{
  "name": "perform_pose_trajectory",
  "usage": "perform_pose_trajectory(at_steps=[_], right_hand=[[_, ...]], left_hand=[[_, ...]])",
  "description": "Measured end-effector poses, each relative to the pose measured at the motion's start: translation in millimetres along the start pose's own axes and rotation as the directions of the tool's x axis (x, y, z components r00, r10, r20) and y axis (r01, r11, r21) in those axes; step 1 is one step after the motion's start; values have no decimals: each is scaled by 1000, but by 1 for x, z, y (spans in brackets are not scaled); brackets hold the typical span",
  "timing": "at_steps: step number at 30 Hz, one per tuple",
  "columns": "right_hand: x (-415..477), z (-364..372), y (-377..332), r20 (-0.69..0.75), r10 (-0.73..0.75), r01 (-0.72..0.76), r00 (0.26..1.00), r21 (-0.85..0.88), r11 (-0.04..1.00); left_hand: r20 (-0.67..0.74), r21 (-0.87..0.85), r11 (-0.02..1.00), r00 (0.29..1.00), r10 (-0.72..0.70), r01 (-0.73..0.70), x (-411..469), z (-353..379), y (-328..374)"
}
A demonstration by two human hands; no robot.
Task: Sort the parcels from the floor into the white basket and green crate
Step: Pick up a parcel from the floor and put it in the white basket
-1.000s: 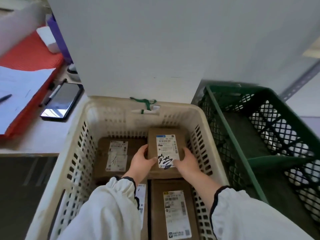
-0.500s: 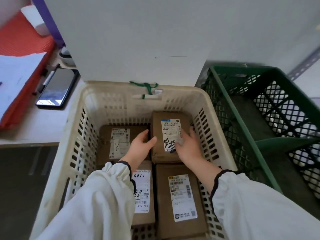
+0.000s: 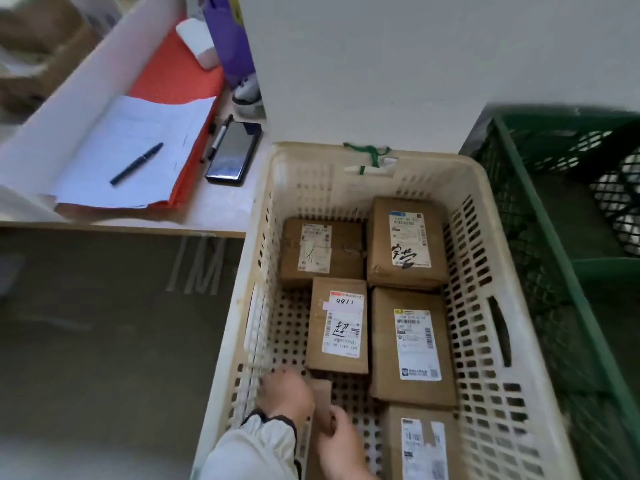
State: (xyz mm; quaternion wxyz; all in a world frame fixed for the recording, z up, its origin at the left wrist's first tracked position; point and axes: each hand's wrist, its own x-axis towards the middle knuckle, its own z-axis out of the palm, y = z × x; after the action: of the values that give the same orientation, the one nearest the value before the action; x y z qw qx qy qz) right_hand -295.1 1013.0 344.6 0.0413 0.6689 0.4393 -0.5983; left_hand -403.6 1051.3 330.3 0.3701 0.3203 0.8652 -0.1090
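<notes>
Low in the white basket's [image 3: 304, 174] near-left corner, the left hand [image 3: 285, 393] touches a small brown parcel [image 3: 320, 398] (its hold too blurred to tell) and the right hand [image 3: 341, 445] pinches it. Five brown, white-labelled parcels [image 3: 408, 344] lie flat beside it, and the green crate [image 3: 606, 268] stands to the right.

Perforated matt plastic white basket [image 3: 485, 271]; brown paper-wrapped parcels [image 3: 405, 244], glossy white labels; green plastic lattice crate [image 3: 540, 216]; glossy black phone [image 3: 233, 152].

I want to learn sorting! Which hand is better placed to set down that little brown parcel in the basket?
Probably the right hand: its thumb lies on the small parcel and can steer it. The left hand sits crowded against the white basket's left wall.
</notes>
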Motion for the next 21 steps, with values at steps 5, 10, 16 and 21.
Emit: perform_pose_trajectory(at_steps=[5, 10, 16, 21], right_hand=[[14, -3, 9, -44, 98, -91, 994, 128, 988], [19, -14, 11, -80, 102, -88, 992, 170, 982], [19, -46, 28, -207, 133, -107, 969, 130, 986], [19, -55, 34, -216, 137, -108, 967, 138, 984]], left_hand=[[55, 85, 990, 993, 106, -110, 6, -8, -9], [65, -29, 967, 965, 253, -252, 10, -10, -20], [65, -170, 905, 912, 404, -389, 5, 1, -7], [-6, -292, 893, 934, 356, -342, 1, 14, -9]])
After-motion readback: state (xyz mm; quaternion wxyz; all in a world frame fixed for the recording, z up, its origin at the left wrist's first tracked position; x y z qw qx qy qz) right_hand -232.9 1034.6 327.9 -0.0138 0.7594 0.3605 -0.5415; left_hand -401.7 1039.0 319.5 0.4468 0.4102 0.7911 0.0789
